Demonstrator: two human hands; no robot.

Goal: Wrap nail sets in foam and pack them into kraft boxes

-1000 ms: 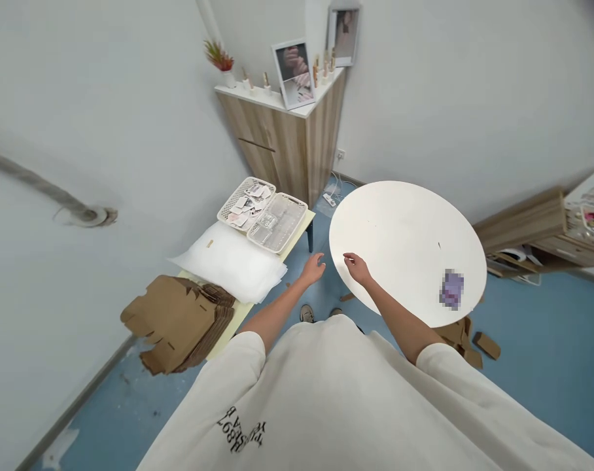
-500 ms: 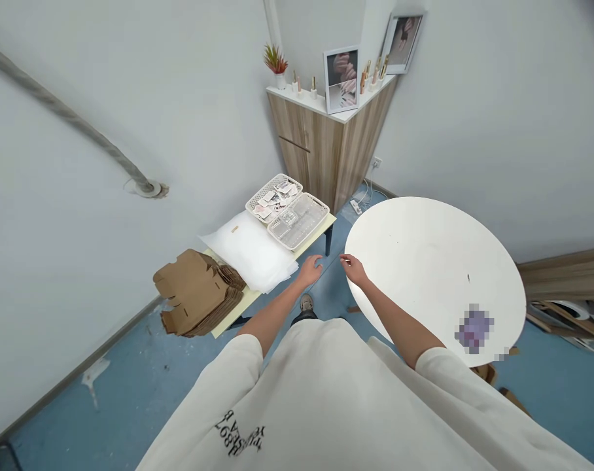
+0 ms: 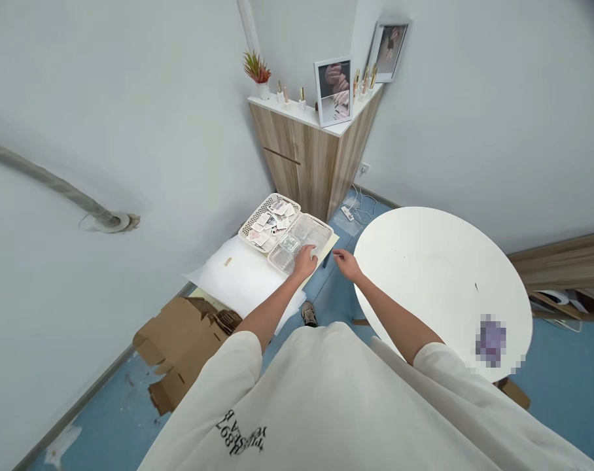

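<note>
My left hand reaches over the near edge of a white basket holding clear plastic boxes. Its thumb and fingers are apart, and I see nothing held. My right hand hangs between the low table and the round white table, its fingers loosely bent and apparently holding nothing. Behind the first basket, a second white basket contains several small printed packets. Left of my left forearm lies a stack of white sheets.
Flattened brown cardboard boxes lie at the left end. A wooden corner cabinet carries picture frames, small bottles and a plant. A power strip and cables lie on the floor. A blurred purple item rests on the round table.
The view has shifted closer to the low table. My left hand has moved from beside that table to over the basket of clear boxes. My right hand stays near the round table's edge.
</note>
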